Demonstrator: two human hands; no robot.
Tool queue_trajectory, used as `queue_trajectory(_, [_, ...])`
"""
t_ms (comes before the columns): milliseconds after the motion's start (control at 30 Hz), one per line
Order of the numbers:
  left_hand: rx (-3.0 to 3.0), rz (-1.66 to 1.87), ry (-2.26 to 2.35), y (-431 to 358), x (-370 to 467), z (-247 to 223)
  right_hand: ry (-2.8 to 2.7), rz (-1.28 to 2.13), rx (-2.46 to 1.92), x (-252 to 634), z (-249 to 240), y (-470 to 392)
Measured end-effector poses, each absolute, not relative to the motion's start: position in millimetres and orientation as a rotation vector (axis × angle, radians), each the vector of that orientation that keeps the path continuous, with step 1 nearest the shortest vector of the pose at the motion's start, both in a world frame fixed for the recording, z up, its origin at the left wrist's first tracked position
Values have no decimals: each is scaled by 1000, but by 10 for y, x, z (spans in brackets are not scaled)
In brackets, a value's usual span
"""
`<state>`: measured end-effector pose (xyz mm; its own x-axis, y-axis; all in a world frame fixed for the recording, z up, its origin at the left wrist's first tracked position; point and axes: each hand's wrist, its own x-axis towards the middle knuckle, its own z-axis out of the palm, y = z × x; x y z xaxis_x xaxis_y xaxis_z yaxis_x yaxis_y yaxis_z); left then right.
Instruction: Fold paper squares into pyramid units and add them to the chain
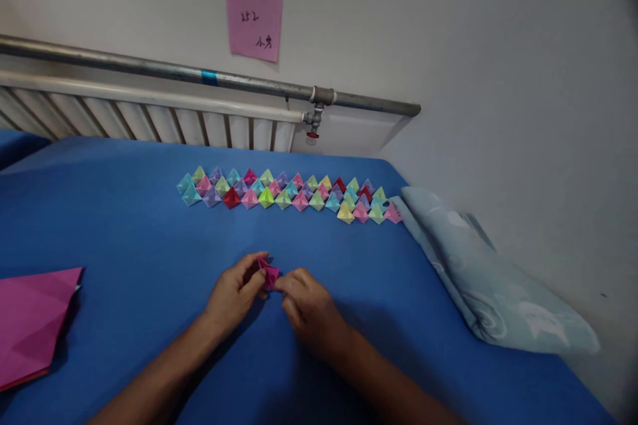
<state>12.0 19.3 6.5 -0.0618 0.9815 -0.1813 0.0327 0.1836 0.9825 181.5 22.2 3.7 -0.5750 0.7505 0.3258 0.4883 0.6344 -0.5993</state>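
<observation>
A small magenta origami piece (pixel 270 273), partly folded with raised points, is held above the blue surface (pixel 164 246). My left hand (pixel 236 289) pinches its left side between thumb and fingers. From the right, my right hand (pixel 312 309), its fingers curled closed, grips the lower right edge of the paper at the fingertips. Fingers cover part of the folds. Beyond both hands lie finished-looking origami pieces (pixel 300 201) in many colours, set in close rows across the surface.
A stack of larger pink paper sheets (pixel 30 329) lies at the left edge. On the right is a folded light-blue blanket (pixel 478 279). Behind the surface are a white radiator (pixel 189 126), a metal pipe (pixel 149 66) and a pink note (pixel 254 20) on the wall.
</observation>
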Motion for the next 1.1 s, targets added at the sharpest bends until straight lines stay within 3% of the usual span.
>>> queue_trajectory(500, [1469,1021,1510,184,0,-30,-2418,644,-937,1776,81,197])
queue_trajectory(833, [1584,1004,1519,180,-7,-10,-2432,556,-1138,1770,58,199])
queue_trajectory(1100, [1604,1016,1500,183,-11,40,-2174,907,-1019,1797,78,249])
